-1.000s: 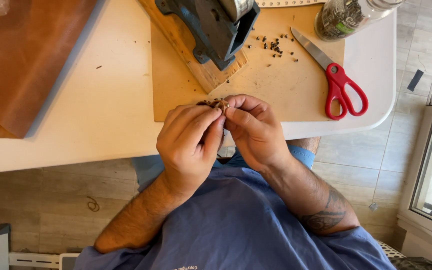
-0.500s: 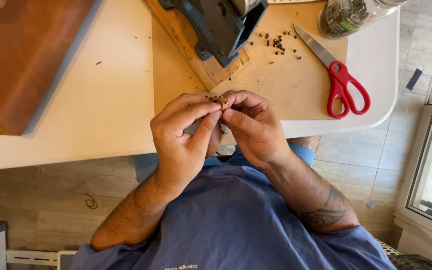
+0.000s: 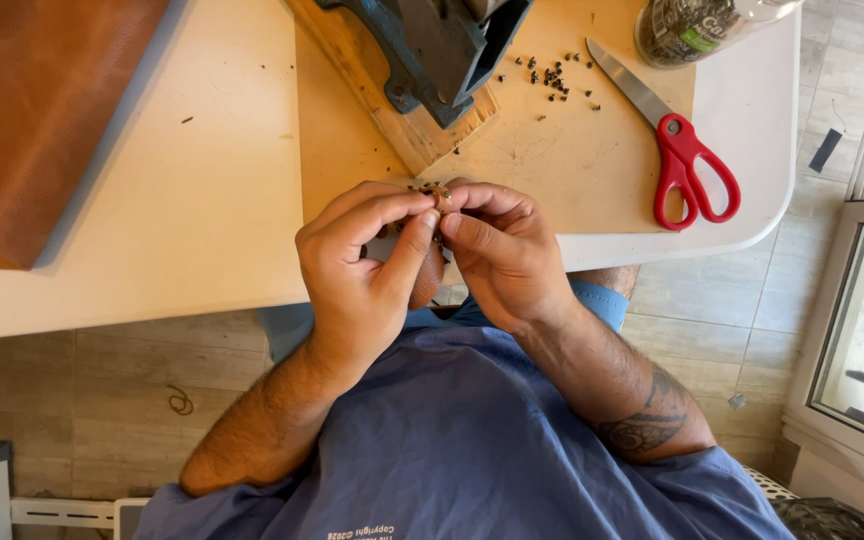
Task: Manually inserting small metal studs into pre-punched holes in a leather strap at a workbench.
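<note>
Leather piece point(image 3: 428, 280), small and brown, pinched between both hands just past the near edge of the white surface point(image 3: 202, 210), hanging down behind the left thumb, with a small metal fitting at its top between the fingertips.

Largest first: white surface, spread across the upper half of the view. Brown leather sheet point(image 3: 42, 110) lying at the far left of it. Tan board point(image 3: 572, 150) resting on the right part, and on that a blue-grey metal press point(image 3: 432, 50) bolted to a wooden block point(image 3: 392, 110). Red-handled scissors point(image 3: 672, 150) lying on the board's right side, blades pointing up-left. Glass jar point(image 3: 692, 25) at the top edge. Scatter of small dark rivets point(image 3: 552, 75) between press and scissors.

Left hand point(image 3: 362, 270) raised in front of the chest, fingers curled, thumb and forefinger closed on the leather piece. Right hand point(image 3: 507, 255) facing it, knuckles up, fingers closed on the same piece from the other side, fingertips of both hands touching.

Against half a second earlier: hands in the same place, same closed pinch kept; left thumb now stretched further up along the leather; scissors, rivets and press unmoved.
</note>
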